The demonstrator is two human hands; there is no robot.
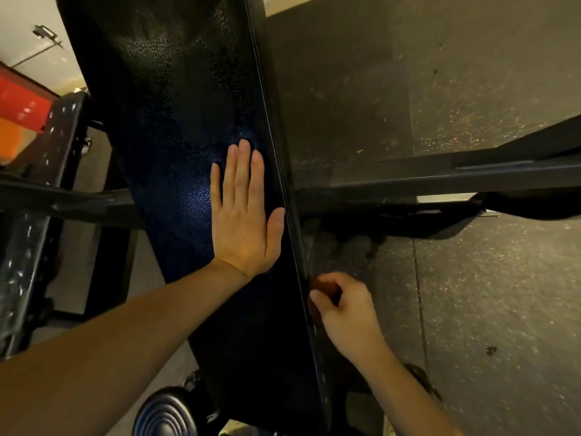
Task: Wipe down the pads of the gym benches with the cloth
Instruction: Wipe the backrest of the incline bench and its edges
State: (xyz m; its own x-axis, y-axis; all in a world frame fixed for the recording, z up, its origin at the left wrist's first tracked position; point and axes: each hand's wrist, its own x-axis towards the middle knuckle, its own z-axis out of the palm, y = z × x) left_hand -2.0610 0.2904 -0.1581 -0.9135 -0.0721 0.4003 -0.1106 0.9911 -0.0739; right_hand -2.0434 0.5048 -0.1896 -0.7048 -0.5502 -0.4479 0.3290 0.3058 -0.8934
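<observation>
A long black textured bench pad (pixel 176 127) runs from the top of the view down to the bottom centre. My left hand (pixel 243 212) lies flat on its top surface with the fingers straight and together, the thumb near the right seam. My right hand (pixel 342 309) is at the pad's right side edge, lower down, fingers curled. A small reddish-brown piece of cloth (pixel 325 286) shows between its fingers and thumb, pressed against the pad's side. Most of the cloth is hidden by the hand.
A black steel frame bar (pixel 440 180) crosses under the pad from left to right. Dark speckled rubber flooring (pixel 487 278) lies to the right. A perforated black upright (pixel 34 199) and a red-orange object (pixel 22 105) stand at the left. A round ribbed black part (pixel 166 413) sits at bottom centre.
</observation>
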